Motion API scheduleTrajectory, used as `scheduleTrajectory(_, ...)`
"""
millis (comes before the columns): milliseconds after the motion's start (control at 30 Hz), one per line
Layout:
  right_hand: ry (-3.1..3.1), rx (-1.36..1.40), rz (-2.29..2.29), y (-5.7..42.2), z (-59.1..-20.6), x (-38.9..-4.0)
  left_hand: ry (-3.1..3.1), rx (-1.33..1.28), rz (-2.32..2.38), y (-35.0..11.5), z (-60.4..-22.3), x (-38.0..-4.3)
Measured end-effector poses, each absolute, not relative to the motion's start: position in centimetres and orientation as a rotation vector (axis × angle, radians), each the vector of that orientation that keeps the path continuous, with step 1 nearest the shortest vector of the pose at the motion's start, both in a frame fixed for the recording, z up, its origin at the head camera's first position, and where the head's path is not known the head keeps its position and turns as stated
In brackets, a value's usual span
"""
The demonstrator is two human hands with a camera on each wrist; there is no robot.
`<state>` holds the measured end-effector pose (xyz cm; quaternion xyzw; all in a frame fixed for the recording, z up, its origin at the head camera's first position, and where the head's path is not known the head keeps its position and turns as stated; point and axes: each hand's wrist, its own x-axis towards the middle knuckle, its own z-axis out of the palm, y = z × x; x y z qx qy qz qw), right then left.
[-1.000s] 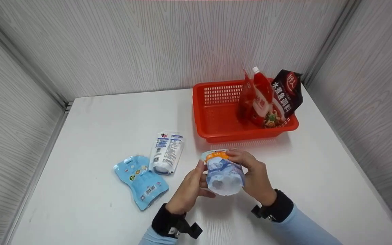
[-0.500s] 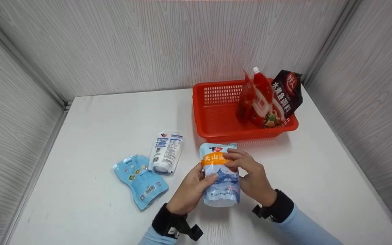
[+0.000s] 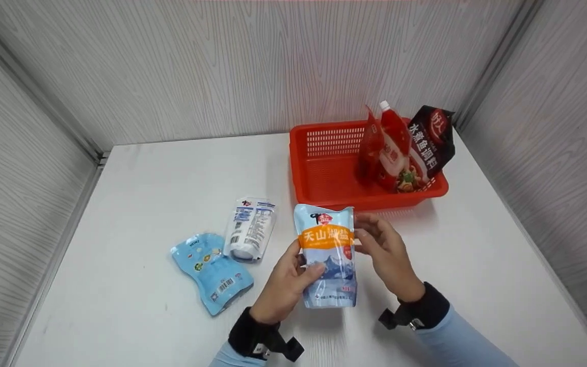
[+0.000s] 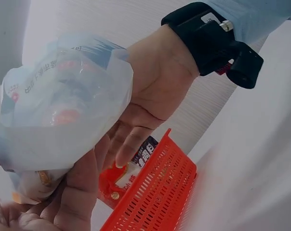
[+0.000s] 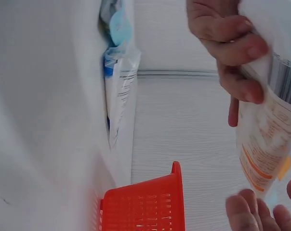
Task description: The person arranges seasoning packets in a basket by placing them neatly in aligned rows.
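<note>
A blue-and-white bag of salt with an orange band stands upright over the table, its printed front toward the head camera. My left hand grips its left side, thumb across the front and fingers behind. By the bag's upper right edge is my right hand, its fingers loosely bent and fingertips close to the edge. The right wrist view shows the printed back of the salt bag, with the right fingers spread near its top end. From the left wrist, the bag's pale bottom faces the camera.
Behind the hands stands a red plastic basket holding red pouches, one with a white cap, and a black seasoning pouch. To the left, a white pouch and a light blue pouch lie on the white table.
The salt bag has tipped from bottom-toward-camera to upright, its front now showing fully. My right hand has slid off its front to the right edge. The left hand keeps its grip.
</note>
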<state>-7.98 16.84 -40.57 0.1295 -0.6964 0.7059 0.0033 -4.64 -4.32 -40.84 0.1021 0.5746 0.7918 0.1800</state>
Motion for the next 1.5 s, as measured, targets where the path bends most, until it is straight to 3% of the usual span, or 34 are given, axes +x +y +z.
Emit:
scheduleTrajectory(100,-2.286,0.294,2.425,17.3,-41.0,-8.3,1.661,0.309,2.220,-4.2,-40.6,-4.4)
scheduleTrajectory(233,-2.380,0.363,2.513,17.1,-40.7,-8.2,1.736,0.341,2.163,-4.1,-39.7,-4.0)
scheduleTrajectory(767,-2.355,0.433,2.282,16.7,-40.6,-7.6,1.996,0.476,1.999,-3.7,-38.4,-3.7)
scheduleTrajectory(1067,-2.309,0.655,2.151,16.3,-37.9,-6.5,2.188,0.445,1.929,-3.7,-37.8,-3.7)
scheduleTrajectory(1500,-2.253,0.629,2.020,16.9,-35.4,-6.9,2.149,0.467,1.860,-3.6,-41.4,-4.5)
